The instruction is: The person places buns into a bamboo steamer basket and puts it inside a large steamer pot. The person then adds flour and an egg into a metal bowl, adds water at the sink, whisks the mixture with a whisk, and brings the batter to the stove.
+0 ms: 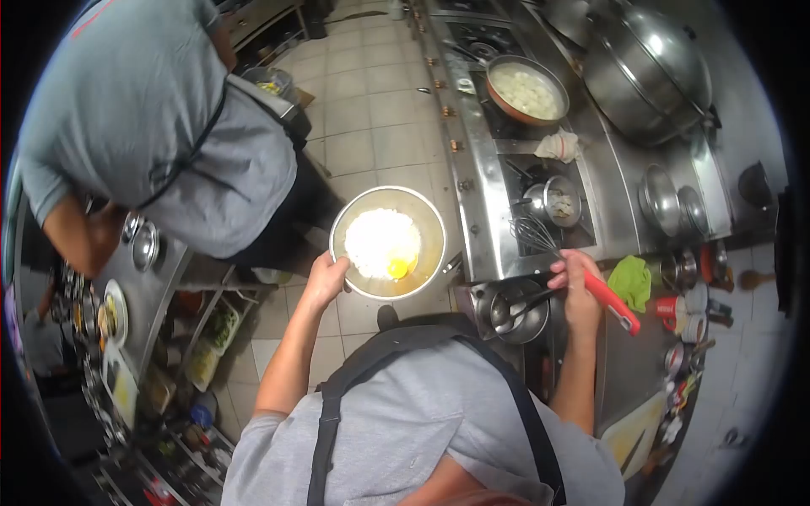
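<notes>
My left hand [325,280] grips the near left rim of a steel mixing bowl [431,236]. In the bowl lies a bright white mass [375,236], too overexposed to identify, with a yellow egg yolk [398,268] at its near side. My right hand [577,282] is closed around a whisk with a red handle [614,304]. The whisk's wires point away from me, near a small pan [553,202] on the stove, and are apart from the bowl.
On the stove [472,181], a frying pan [525,90] holds pale chunks. A large steel pot [648,80] stands behind it. Below my right hand are a steel bowl and ladle [515,314]; a green cloth [629,284] lies beside. Another person [160,110] stands at the left counter.
</notes>
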A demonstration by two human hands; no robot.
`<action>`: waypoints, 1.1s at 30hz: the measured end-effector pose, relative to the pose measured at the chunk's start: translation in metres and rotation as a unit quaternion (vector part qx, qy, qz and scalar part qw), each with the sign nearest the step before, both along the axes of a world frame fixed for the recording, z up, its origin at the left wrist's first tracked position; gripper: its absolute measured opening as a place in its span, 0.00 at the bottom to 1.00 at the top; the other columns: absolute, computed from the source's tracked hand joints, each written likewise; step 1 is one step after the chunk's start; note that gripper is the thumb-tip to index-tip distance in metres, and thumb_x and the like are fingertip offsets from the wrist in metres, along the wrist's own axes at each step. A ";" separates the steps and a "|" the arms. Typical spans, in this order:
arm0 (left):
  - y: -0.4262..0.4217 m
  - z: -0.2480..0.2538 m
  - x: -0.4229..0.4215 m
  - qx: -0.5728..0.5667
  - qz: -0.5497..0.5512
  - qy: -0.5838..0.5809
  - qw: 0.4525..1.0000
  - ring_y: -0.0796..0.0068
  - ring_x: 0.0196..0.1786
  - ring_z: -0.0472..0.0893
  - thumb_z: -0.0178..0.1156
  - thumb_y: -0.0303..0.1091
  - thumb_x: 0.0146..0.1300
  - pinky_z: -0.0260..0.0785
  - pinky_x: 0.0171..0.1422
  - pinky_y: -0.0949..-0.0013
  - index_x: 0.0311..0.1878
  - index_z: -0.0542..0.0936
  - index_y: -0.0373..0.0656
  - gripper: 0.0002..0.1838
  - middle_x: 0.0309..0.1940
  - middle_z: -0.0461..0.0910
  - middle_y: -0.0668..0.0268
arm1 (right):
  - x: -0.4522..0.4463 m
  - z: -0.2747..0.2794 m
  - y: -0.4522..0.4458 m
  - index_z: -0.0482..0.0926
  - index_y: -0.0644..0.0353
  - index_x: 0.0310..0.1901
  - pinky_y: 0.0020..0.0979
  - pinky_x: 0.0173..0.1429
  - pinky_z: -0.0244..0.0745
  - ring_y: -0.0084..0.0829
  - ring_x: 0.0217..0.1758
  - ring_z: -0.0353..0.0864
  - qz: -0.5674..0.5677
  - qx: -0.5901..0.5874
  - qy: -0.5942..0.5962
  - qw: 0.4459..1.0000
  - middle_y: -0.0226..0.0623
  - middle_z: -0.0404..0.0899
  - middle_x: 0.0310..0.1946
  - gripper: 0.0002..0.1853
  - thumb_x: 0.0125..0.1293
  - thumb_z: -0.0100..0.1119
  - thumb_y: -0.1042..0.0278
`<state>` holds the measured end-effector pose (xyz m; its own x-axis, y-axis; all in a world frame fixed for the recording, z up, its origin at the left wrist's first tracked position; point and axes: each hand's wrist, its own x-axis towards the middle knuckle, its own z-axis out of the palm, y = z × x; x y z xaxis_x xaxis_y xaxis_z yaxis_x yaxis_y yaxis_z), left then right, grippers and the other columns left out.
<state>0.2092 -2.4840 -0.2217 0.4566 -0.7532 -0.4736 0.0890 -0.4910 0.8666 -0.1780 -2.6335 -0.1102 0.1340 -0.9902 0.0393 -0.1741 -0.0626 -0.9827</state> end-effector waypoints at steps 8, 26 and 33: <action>-0.140 -0.021 0.044 -0.041 -0.032 0.027 0.998 0.74 0.20 0.76 0.49 0.31 0.62 0.68 0.23 0.70 0.44 0.77 0.31 0.14 0.25 0.80 0.62 | 0.032 -0.035 -0.019 0.75 0.68 0.54 0.22 0.36 0.74 0.20 0.27 0.78 -0.046 0.040 -0.047 0.997 0.38 0.80 0.37 0.23 0.78 0.48 0.52; -0.426 -0.042 0.208 -0.056 0.191 0.019 0.980 0.75 0.17 0.75 0.48 0.35 0.63 0.65 0.21 0.69 0.36 0.77 0.37 0.12 0.24 0.80 0.61 | 0.058 -0.025 -0.131 0.77 0.67 0.50 0.26 0.38 0.78 0.25 0.29 0.80 -0.189 -0.016 -0.028 0.981 0.42 0.83 0.36 0.12 0.70 0.58 0.69; -0.534 -0.109 0.338 -0.056 0.254 0.022 0.965 0.75 0.19 0.75 0.46 0.37 0.66 0.66 0.22 0.70 0.37 0.76 0.40 0.12 0.24 0.80 0.62 | 0.137 -0.021 -0.222 0.75 0.68 0.52 0.27 0.33 0.77 0.27 0.27 0.79 -0.240 -0.073 -0.015 0.968 0.43 0.81 0.36 0.15 0.71 0.58 0.65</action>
